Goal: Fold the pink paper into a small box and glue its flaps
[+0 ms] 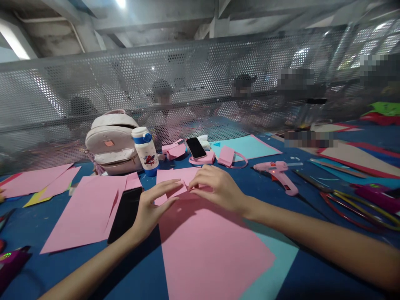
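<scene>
A small pink paper piece (178, 190) is pinched between left hand (149, 204) and right hand (220, 187); left beyond the grip, bottle (146, 151) and backpack (111, 143) contents are hidden.

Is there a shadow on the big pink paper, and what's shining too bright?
Head view: yes, a soft shadow lies on the big pink paper, just below the right hand; head view again: a ceiling light glares white.
</scene>
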Tool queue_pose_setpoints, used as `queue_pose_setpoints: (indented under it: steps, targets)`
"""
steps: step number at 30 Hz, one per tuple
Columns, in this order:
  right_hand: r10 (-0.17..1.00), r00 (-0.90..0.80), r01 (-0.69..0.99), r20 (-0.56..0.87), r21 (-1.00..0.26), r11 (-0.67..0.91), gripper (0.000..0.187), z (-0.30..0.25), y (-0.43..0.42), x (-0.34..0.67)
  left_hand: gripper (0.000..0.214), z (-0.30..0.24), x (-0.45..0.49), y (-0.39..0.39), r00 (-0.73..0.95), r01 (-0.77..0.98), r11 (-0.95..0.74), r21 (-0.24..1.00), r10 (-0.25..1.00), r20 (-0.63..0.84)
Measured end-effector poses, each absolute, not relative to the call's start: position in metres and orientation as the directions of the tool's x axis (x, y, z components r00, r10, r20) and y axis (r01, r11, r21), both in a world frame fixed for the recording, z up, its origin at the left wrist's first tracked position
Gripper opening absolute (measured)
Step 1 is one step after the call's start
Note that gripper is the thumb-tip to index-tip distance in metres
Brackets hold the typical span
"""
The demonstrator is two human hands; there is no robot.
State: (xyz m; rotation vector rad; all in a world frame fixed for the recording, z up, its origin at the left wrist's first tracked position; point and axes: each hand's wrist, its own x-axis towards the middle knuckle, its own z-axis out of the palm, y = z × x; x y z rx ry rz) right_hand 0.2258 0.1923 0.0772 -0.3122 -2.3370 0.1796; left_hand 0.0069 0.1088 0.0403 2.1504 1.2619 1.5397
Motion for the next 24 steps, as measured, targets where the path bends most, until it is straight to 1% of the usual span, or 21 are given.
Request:
queue_pose_setpoints:
  steps: [6, 10, 15, 20, 24]
  targets:
    - [0.288, -0.667, 0.151, 0.688, -0.253, 0.955, 0.006, 0.083, 0.189, 0.228, 0.023, 0.039, 0.005, 0.109, 0.077, 0.512, -0.615, 0.6, 0.728, 0.681]
    - [0.296, -0.667, 0.158, 0.684, -0.258, 0.953, 0.005, 0.083, 0.189, 0.228, 0.022, 0.039, 0.006, 0.108, 0.09, 0.517, -0.638, 0.571, 0.704, 0.705]
    - [0.341, -0.667, 0.191, 0.662, -0.291, 0.938, 0.008, 0.081, 0.187, 0.227, 0.024, 0.04, 0.008, 0.108, 0.095, 0.526, -0.644, 0.555, 0.694, 0.714]
    - [0.429, -0.668, 0.235, 0.609, -0.374, 0.897, 0.004, 0.082, 0.183, 0.227, 0.035, 0.038, 0.009, 0.107, 0.091, 0.535, -0.632, 0.56, 0.702, 0.706]
    - [0.47, -0.646, 0.201, 0.602, -0.459, 0.865, 0.005, 0.082, 0.181, 0.226, 0.047, 0.037, 0.01, 0.106, 0.047, 0.543, -0.614, 0.573, 0.703, 0.709]
